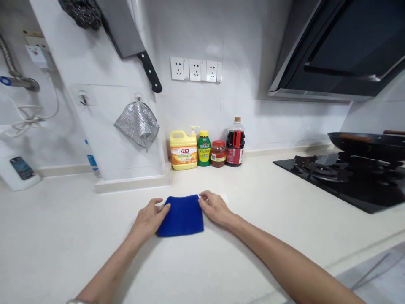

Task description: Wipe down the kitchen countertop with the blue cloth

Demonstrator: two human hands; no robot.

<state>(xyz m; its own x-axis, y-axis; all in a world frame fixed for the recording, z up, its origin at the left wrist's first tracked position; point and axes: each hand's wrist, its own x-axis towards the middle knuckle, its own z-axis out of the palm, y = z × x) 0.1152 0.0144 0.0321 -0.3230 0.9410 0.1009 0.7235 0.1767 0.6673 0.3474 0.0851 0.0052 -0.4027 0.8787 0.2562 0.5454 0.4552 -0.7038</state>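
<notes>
A blue cloth [181, 216], folded into a rough square, is at the middle of the white countertop [202, 270]. My left hand [150, 218] is at its left side, the thumb resting on the cloth's upper left edge and the fingers curled beside it. At the upper right corner, my right hand [217, 207] has its thumb and fingertips closed around the cloth's edge. How far the fingers reach beneath the cloth is hidden.
Along the back wall stand a yellow detergent jug [184, 152], a green bottle [203, 150], a red-lidded jar [218, 154] and a dark sauce bottle [235, 145]. A gas stove [322, 173] with a wok [363, 143] is right. A cleaver [148, 69] and silver cloth [137, 122] hang left.
</notes>
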